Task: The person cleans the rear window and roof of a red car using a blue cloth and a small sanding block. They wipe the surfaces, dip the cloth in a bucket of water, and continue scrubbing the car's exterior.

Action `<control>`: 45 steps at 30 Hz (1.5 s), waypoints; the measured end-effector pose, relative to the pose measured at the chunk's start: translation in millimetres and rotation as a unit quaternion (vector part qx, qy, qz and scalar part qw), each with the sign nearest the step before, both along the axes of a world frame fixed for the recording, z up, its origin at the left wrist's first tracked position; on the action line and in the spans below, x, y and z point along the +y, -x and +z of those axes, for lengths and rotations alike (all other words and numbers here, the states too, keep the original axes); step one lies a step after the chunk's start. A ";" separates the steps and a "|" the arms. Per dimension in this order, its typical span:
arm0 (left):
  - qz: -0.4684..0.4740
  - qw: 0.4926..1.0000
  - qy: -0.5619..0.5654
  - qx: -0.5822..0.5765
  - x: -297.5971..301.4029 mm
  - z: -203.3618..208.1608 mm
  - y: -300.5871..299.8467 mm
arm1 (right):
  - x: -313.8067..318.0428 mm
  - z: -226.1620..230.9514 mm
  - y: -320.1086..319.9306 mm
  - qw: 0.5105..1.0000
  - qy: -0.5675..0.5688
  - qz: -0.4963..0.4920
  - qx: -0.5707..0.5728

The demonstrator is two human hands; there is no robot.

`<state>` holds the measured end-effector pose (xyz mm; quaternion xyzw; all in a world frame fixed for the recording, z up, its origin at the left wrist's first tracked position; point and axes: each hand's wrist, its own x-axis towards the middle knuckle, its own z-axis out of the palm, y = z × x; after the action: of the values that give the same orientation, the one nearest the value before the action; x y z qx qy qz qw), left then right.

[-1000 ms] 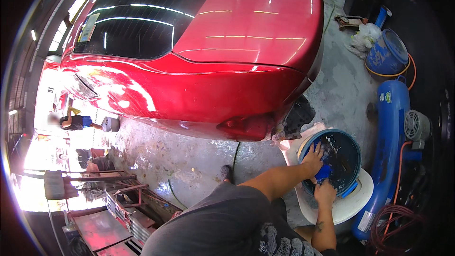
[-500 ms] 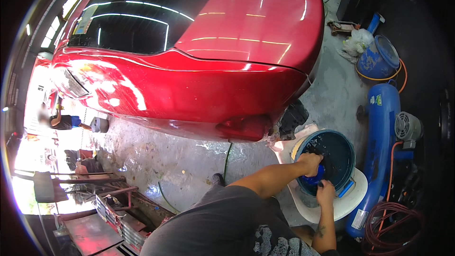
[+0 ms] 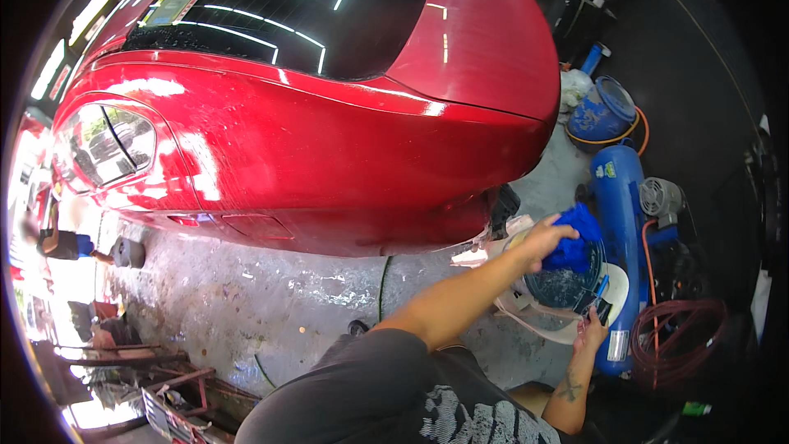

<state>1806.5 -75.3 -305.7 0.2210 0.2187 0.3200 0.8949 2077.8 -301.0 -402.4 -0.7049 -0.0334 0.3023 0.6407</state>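
My left hand (image 3: pixel 546 243) is closed on a bright blue cloth (image 3: pixel 579 238), which hangs over the bucket. The bucket (image 3: pixel 542 289) is dark teal, with dark liquid inside and a blue grip on its handle. It stands on a pale plastic seat (image 3: pixel 618 284). At the bucket's near rim my right hand (image 3: pixel 589 332) is closed around a small dark thing (image 3: pixel 604 310) whose kind I cannot make out. Beyond both hands, the rear of a red car (image 3: pixel 353 148) fills the upper middle, its paint glossy and streaked.
A blue air compressor tank (image 3: pixel 618 197) stands right of the bucket, with a coiled dark red hose (image 3: pixel 678 333) near it. Behind is a blue drum (image 3: pixel 602 113). A green hose (image 3: pixel 384 288) crosses the wet grey floor. Another person (image 3: pixel 59 240) is at far left.
My left hand has come up out of the bucket with the blue cloth. The right hand has shifted slightly right, and a dark thing shows in it. The view has turned, showing more car side.
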 end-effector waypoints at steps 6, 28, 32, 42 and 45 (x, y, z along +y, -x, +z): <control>0.101 0.966 -0.210 0.116 10.2 89.7 164.0 | -52.7 -21.2 90.1 0.999 0.036 -0.038 0.009; 0.220 0.015 -0.542 0.811 109.6 243.6 534.4 | 75.6 48.1 56.0 0.992 -0.045 0.114 -0.026; 0.135 0.001 -0.432 0.892 97.4 267.8 506.4 | 123.1 61.6 11.1 0.985 -0.057 0.141 -0.081; 0.037 0.679 -0.400 0.614 -14.3 140.3 203.1 | 164.1 95.5 87.7 0.783 -0.158 0.286 -0.529; -0.035 0.930 -0.117 0.347 -30.1 25.5 128.8 | 157.6 78.6 140.8 0.707 -0.253 0.409 -0.518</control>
<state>1677.7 -105.4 -280.3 0.4284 0.4688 0.2155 0.7418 1937.1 -143.5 -323.8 -0.4795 -0.7204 0.1018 0.4906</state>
